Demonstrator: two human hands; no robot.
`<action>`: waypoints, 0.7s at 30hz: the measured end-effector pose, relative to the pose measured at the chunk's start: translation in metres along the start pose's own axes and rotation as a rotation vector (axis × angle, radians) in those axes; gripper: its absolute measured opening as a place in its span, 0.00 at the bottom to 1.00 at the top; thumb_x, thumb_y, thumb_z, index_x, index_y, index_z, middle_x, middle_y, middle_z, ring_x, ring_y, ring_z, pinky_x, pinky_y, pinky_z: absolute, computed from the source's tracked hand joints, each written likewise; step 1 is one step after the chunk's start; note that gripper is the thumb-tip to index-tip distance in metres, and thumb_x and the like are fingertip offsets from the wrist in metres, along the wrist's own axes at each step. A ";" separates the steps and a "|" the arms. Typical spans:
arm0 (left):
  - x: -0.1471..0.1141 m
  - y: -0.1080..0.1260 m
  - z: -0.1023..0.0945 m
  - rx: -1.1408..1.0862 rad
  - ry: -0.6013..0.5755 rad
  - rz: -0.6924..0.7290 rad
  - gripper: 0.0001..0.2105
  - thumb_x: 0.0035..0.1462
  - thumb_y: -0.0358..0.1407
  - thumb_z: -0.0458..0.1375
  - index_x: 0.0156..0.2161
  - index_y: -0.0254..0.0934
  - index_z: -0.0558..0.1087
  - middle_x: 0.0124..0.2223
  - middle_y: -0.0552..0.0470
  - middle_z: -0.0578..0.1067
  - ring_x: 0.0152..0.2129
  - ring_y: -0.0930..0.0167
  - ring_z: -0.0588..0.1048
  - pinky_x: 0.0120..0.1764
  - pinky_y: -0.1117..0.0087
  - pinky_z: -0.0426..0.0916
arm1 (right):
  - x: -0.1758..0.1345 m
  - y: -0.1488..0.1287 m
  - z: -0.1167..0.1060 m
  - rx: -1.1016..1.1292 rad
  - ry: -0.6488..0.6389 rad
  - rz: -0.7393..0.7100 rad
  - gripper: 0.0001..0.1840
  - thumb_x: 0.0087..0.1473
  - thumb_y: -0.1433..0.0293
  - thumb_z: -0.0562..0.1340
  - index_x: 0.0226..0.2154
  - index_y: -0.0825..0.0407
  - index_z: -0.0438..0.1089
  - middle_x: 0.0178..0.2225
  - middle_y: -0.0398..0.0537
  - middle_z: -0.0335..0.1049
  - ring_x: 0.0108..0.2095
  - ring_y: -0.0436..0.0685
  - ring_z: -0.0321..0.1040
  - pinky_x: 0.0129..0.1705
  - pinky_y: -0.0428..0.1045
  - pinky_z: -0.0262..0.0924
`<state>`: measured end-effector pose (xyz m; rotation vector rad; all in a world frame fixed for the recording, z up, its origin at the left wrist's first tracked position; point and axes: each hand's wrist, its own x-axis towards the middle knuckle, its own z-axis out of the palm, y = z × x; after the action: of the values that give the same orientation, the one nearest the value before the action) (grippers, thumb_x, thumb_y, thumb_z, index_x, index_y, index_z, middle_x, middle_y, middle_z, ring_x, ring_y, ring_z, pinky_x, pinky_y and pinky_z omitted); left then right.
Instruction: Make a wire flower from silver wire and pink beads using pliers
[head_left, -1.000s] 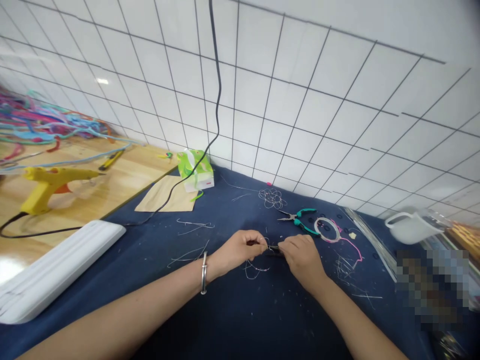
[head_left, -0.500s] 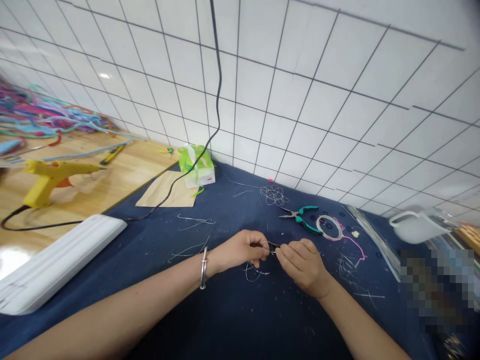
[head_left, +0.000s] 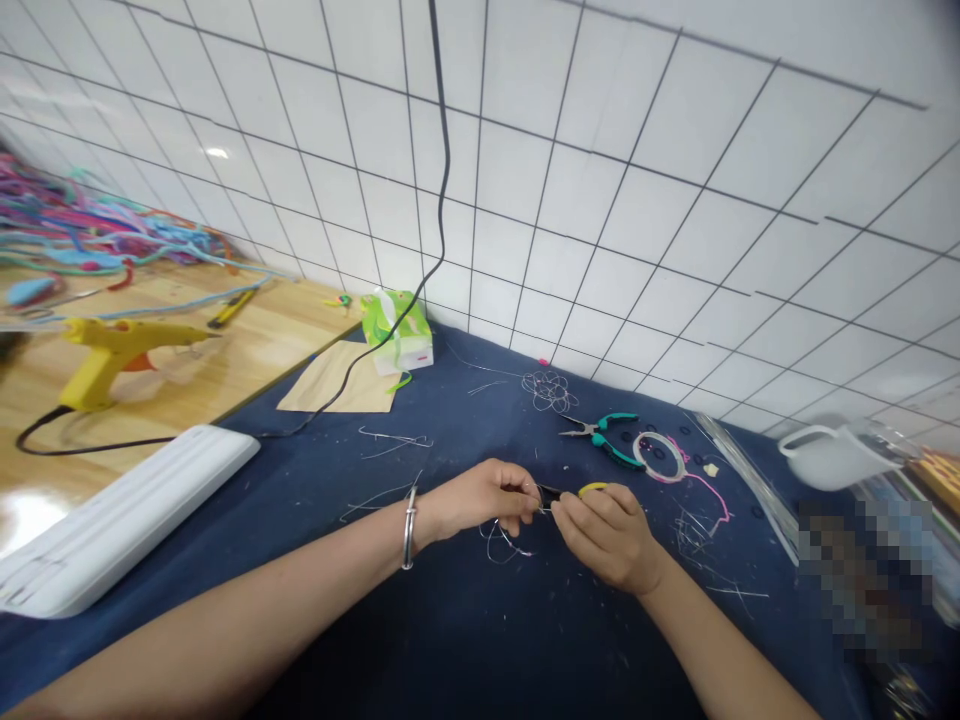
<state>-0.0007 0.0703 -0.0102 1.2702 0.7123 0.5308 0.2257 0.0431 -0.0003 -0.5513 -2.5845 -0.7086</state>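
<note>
My left hand (head_left: 504, 497) has thumb and fingertips pinched on a thin silver wire. A loose loop of this wire (head_left: 506, 542) hangs below the fingers, with tiny pinkish specks along it. Fingers closed, my right hand (head_left: 609, 535) grips a yellow-handled tool (head_left: 592, 488) with slim dark jaws. Its tips point left at the wire by my left fingertips. Most of the tool is hidden in the palm, so its exact kind is unclear. Teal-handled pliers (head_left: 600, 438) lie just beyond my right hand, their jaws apart.
A spool (head_left: 658, 457) with pink cord and wire scraps (head_left: 394, 440) lie on the dark blue cloth (head_left: 465, 630). Left are a white power-bank-like case (head_left: 135, 520), a yellow glue gun (head_left: 105, 360) and a tissue pack (head_left: 397, 330). A white cup (head_left: 832, 455) stands right.
The tool in my right hand has turned, and its yellow handle now shows above the fingers. The wire loop under my left hand has shifted slightly. Both hands stay close together.
</note>
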 end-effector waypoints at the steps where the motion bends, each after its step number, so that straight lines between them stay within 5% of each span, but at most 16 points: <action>1: 0.000 0.000 0.000 -0.009 -0.002 0.007 0.06 0.50 0.34 0.58 0.32 0.33 0.71 0.29 0.53 0.71 0.21 0.77 0.70 0.29 0.72 0.67 | -0.001 0.000 0.000 0.000 0.008 0.010 0.10 0.53 0.74 0.58 0.40 0.50 0.68 0.40 0.44 0.70 0.39 0.51 0.61 0.41 0.52 0.52; 11: 0.000 0.003 0.002 -0.053 0.046 -0.004 0.09 0.52 0.38 0.56 0.32 0.32 0.71 0.30 0.49 0.74 0.20 0.76 0.71 0.28 0.73 0.65 | 0.002 0.000 0.003 -0.035 -0.013 0.097 0.12 0.51 0.75 0.59 0.40 0.52 0.67 0.31 0.45 0.68 0.33 0.51 0.61 0.35 0.50 0.53; 21: 0.003 -0.005 0.003 0.010 0.075 0.003 0.08 0.51 0.37 0.56 0.34 0.33 0.69 0.30 0.50 0.75 0.20 0.75 0.73 0.26 0.74 0.65 | 0.006 0.000 0.003 -0.103 -0.074 0.087 0.09 0.52 0.74 0.58 0.39 0.53 0.67 0.35 0.48 0.68 0.30 0.50 0.59 0.32 0.51 0.50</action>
<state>0.0029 0.0693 -0.0155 1.2661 0.7767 0.5802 0.2193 0.0464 0.0000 -0.7312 -2.5842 -0.8095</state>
